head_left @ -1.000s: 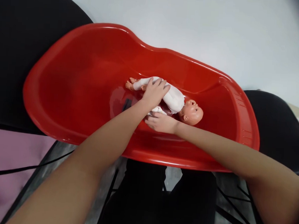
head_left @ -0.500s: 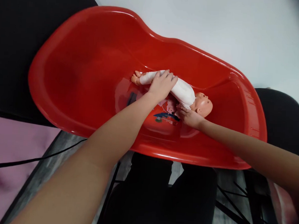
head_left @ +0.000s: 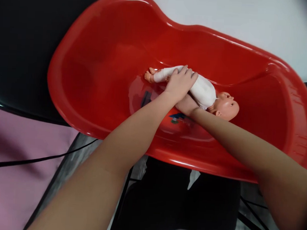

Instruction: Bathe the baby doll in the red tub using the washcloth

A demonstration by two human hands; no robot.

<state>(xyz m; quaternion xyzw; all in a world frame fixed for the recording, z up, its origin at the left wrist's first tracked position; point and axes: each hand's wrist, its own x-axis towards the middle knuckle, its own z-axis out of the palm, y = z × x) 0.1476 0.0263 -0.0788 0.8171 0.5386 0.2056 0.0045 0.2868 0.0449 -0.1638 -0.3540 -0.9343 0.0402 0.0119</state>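
Doll [head_left: 204,92], beneath left fingers [head_left: 192,80], in tub [head_left: 94,74]

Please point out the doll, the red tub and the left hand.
Doll [head_left: 204,91]: head view, on its white-clothed torso.
Red tub [head_left: 90,62]: head view, on its inner wall.
Left hand [head_left: 181,82]: head view, on its back.

Dim, soft indoor light; white wall [head_left: 225,12] brightest. Glare streaks along near & far rims of red tub [head_left: 99,64], w/ faint sheen inside. Black seat [head_left: 30,46] far left v. dark. Soft shadow on pink surface [head_left: 15,190], near left. Forearms [head_left: 96,170] sl. blurry; far-right corner blacked out.
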